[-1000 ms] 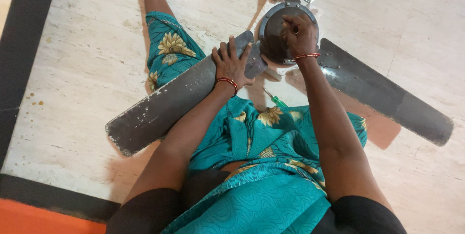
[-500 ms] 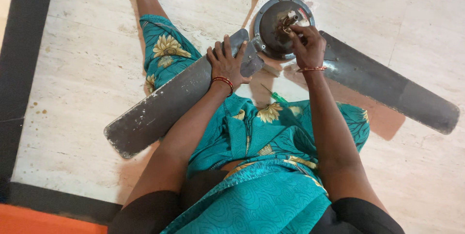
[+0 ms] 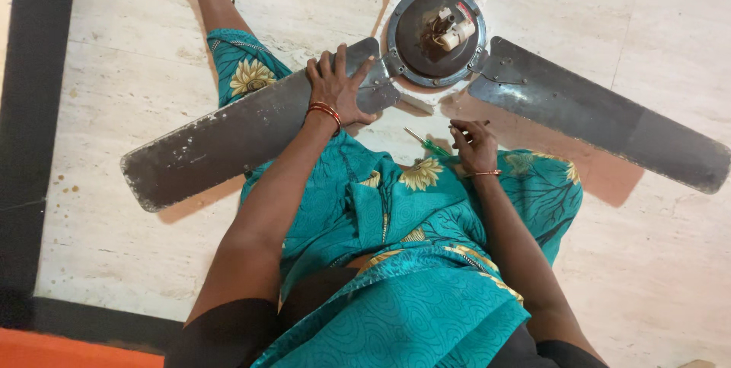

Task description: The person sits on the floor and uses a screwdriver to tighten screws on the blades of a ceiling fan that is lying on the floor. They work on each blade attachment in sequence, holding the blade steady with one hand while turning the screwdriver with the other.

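Ceiling fan, dismantled, on pale stone floor [image 3: 670, 276]: round motor hub [image 3: 435, 34] at top centre. Left hand [image 3: 340, 88], fingers spread flat, pressing the dusty grey blade [image 3: 244, 136] just left of the hub. Right hand [image 3: 474, 147] below the hub, fingers closed around a green-handled screwdriver [image 3: 426, 143]. Second blade [image 3: 601, 115] right of the hub

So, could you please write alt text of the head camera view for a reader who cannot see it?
A person sitting on a pale stone floor presses the left hand flat on a dark blade of a dismantled ceiling fan, beside its round motor hub. The right hand is beside a green-handled screwdriver lying near the lap, on teal flowered cloth.
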